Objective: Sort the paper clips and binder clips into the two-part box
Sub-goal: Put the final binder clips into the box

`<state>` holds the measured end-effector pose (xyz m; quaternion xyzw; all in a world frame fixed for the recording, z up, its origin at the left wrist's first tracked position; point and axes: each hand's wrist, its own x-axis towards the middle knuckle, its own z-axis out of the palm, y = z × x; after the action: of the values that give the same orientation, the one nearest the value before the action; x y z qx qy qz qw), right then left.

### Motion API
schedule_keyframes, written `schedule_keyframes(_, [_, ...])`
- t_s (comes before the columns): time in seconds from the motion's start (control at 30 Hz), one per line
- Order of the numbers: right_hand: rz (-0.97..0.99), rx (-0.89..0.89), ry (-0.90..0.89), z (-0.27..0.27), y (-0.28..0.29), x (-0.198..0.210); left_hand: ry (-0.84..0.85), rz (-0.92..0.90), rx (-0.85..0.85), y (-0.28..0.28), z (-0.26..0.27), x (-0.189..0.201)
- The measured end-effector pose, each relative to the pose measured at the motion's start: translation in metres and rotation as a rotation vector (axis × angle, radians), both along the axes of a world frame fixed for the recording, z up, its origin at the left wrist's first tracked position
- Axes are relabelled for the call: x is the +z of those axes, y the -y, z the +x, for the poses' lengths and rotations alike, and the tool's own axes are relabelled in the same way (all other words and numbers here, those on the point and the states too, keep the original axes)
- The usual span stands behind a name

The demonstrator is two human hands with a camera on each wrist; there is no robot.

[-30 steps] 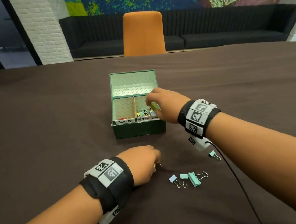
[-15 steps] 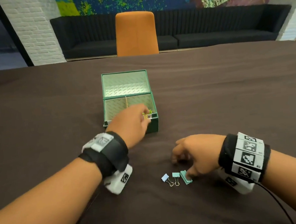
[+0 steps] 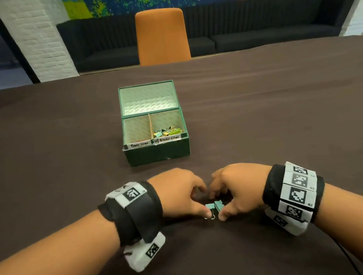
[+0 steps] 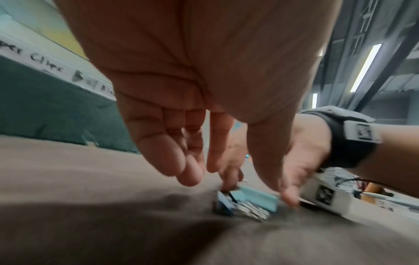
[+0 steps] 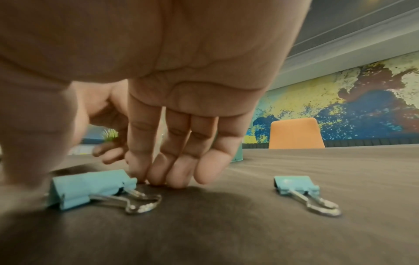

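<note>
- Head view: the left hand and the right hand sit side by side at lower centre of the frame, low over the brown table, knuckles up, fingertips pointing down and toward each other.
- Between the two hands lie teal binder clips: a small binder clip at the left thumb and a large binder clip at the right thumb, the two just beside each other.
- Right wrist view: the right fingers are bent downward, tips touching the table just behind the large binder clip; the thumb stands at the clip's left end. Whether thumb and fingers actually pinch the clip cannot be told.
- The same view shows a separate teal clip lying alone on the table at right of frame, wire handles toward the camera, apart from the hand.
- Left wrist view: the left fingers hang loosely extended above the table, holding nothing; the picture is blurred. The right hand shows beyond them, at the clips.
- The green two-part box stands at centre frame, beyond the hands and well apart from them, lid laid open behind it.
- Front labels read "Paper Clips" on the left compartment and "Binder Clips" on the right. Coloured clips lie in the right compartment; the left compartment's contents are too small to make out.
- An orange chair stands at the far table edge, upper centre.
</note>
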<state>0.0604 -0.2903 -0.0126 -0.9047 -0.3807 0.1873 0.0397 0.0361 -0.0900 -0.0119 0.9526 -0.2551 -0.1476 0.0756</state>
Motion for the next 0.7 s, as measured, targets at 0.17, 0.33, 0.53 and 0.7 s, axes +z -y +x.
schedule_keyframes(0.17, [-0.008, 0.003, 0.000, 0.001, -0.005, -0.003, 0.003, 0.047, -0.004, 0.011, -0.019, -0.012])
schedule_keyframes(0.33, [0.097, -0.005, 0.058, 0.009, -0.005, 0.001, -0.029, -0.029, 0.047, 0.001, -0.020, -0.019])
schedule_keyframes(0.53, [0.493, -0.058, 0.355, 0.065, -0.048, 0.042, 0.040, -0.229, -0.124, 0.002, -0.021, -0.015])
schedule_keyframes(0.7, [0.386, -0.114, 0.474, 0.097, -0.083, 0.064, 0.071, -0.077, -0.335, 0.016, -0.030, -0.021])
